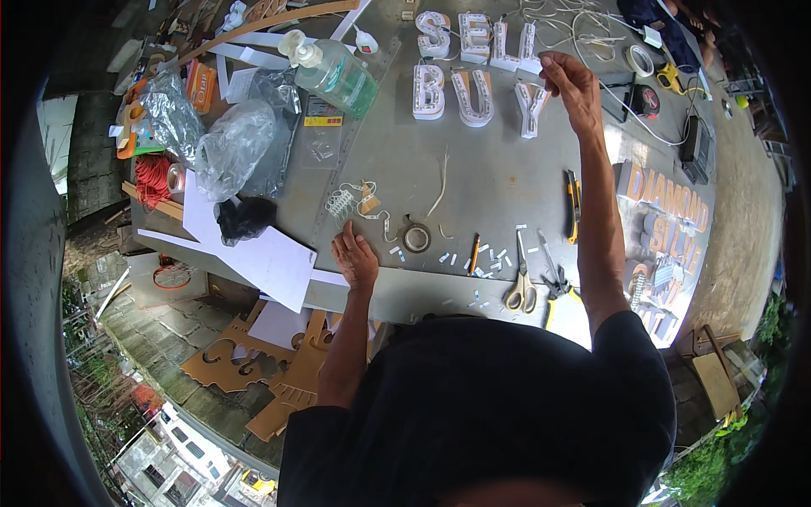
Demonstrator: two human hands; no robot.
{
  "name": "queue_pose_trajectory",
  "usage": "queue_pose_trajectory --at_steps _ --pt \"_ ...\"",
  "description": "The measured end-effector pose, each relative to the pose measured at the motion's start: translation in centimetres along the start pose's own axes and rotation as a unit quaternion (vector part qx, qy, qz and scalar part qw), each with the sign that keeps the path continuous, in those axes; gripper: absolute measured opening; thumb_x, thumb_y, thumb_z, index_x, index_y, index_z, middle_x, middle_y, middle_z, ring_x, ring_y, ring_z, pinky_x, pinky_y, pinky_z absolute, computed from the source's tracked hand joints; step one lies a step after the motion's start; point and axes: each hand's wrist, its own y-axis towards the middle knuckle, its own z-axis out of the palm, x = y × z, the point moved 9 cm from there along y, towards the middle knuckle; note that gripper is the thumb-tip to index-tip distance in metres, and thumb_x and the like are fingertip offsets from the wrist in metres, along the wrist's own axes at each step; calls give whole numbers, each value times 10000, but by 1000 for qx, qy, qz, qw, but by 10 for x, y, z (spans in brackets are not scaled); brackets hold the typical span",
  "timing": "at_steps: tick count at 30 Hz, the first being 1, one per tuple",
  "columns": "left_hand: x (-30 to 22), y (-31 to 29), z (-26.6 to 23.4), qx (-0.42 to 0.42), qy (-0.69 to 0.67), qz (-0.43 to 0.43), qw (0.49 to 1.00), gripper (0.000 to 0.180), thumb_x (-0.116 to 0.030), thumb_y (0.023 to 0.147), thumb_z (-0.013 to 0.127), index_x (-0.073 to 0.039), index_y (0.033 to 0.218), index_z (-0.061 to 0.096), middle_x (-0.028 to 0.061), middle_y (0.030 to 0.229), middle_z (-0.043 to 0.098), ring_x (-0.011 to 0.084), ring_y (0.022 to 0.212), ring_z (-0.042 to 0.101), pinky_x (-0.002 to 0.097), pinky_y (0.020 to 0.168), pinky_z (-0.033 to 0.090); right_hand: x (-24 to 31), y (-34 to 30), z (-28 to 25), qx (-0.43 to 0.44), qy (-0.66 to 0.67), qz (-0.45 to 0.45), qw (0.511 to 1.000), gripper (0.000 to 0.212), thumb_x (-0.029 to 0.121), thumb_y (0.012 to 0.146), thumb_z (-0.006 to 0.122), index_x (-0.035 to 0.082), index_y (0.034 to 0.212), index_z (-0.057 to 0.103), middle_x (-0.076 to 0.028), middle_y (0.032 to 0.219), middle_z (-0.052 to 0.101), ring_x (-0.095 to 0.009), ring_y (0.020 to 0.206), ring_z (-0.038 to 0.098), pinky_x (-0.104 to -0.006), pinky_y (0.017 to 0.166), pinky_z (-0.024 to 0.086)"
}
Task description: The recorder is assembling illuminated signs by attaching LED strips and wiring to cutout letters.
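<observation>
My right hand (573,91) is raised at the end of an outstretched arm beside the upper row of white block letters (478,42). Its thumb and fingertips are pinched together, and anything between them is too small to make out. Small LED modules and wires line the letters, including the lower row (475,100). On the near left of the table my left hand (355,258) lies flat with its fingers apart. Just beyond those fingertips is a string of small white LED modules (341,204) with a bit of brown backing.
Near the front edge lie a tape roll (416,238), scissors (520,296), pliers (557,291), and a utility knife (574,207). A pump bottle (338,78) and clear plastic bags (236,145) crowd the left. More block letters (672,198) sit right; loose cables (591,34) run behind.
</observation>
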Motion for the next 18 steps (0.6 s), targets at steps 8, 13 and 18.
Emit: queue_pose_trajectory --at_steps 8,13,18 --pt "-15 8 3 -4 -22 28 999 399 -139 974 495 -35 1359 492 215 1093 555 412 1015 531 524 928 420 301 -179 18 343 396 -326 787 386 343 911 772 328 1282 667 -52 920 709 -124 692 616 -244 518 443" --pt "1 -3 2 -9 -9 7 1000 384 -151 985 504 -48 1355 499 202 1093 558 398 1022 536 517 933 424 369 -238 30 266 488 -395 731 259 284 963 698 389 1199 720 -89 737 658 -105 485 475 -228 411 285" --pt "7 -3 7 1 -18 19 1000 412 -156 981 533 -77 1382 477 168 1130 557 361 1070 533 501 956 416 397 -287 38 370 477 -410 684 309 111 930 712 254 1204 725 -131 769 692 -171 522 543 -257 423 304"
